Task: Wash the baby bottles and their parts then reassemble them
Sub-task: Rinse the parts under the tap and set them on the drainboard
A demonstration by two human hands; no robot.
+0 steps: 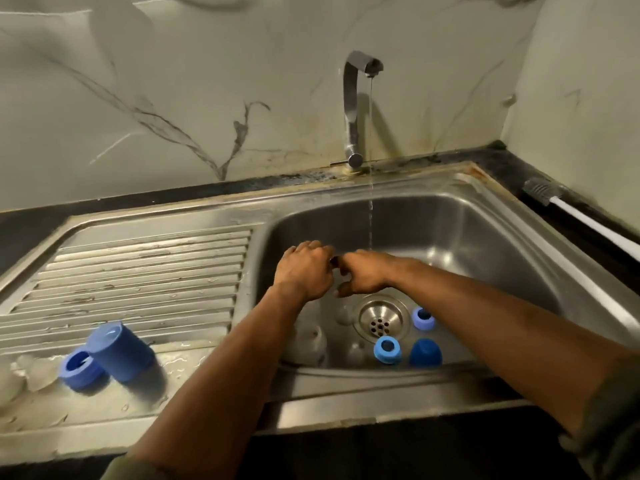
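Parts in basin: two blue rings and and a dark blue cap lie near the drain.
Drainboard: a blue cap and ring, touching, near left.
Left hand: fingers curled, contents unclear.
Right hand: fingers curled likewise, under a thin stream from the tap.
Far right worktop: a brush.

Home kitchen: steel sink with ribbed drainboard, running tap, marble-patterned wall tiles.
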